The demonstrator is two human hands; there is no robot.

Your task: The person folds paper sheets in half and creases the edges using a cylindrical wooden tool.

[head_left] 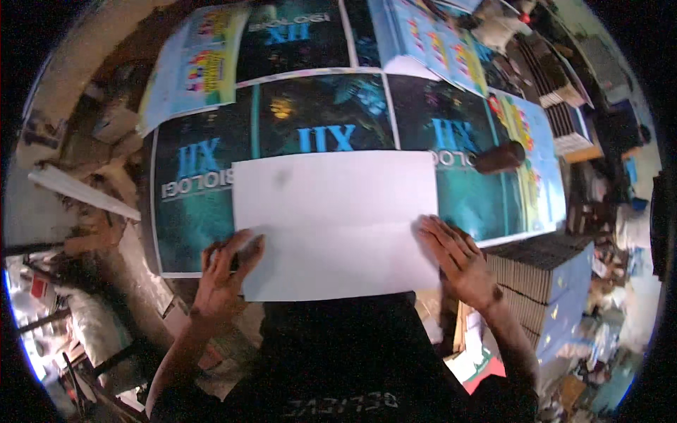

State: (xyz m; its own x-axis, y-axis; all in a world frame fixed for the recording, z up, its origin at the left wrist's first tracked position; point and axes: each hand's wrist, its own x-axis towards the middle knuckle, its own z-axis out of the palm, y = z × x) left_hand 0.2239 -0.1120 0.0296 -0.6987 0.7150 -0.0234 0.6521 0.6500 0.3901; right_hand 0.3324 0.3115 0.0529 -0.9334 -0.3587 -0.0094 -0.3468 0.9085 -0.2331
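Note:
A blank white sheet (338, 225) lies in front of me on top of large printed cover sheets (190, 229), dark green and black with blue lettering. A faint crease or edge runs across its middle. My left hand (227, 271) is at its lower left edge, thumb and fingers bent toward each other around a dark patch I cannot make out. At the right edge, my right hand (460, 262) lies flat with its fingers stretched out side by side, their tips on the paper. A dark brown rounded object (501, 157) rests on the prints, right of the white sheet.
Light blue and yellow printed sheets (190, 60) lie at the far left, with more (441, 46) at the far right. A tall stack of blue-covered books (543, 282) stands at my right. Further piles of books (557, 106) stand beyond. A pale strip (84, 192) juts out on the left.

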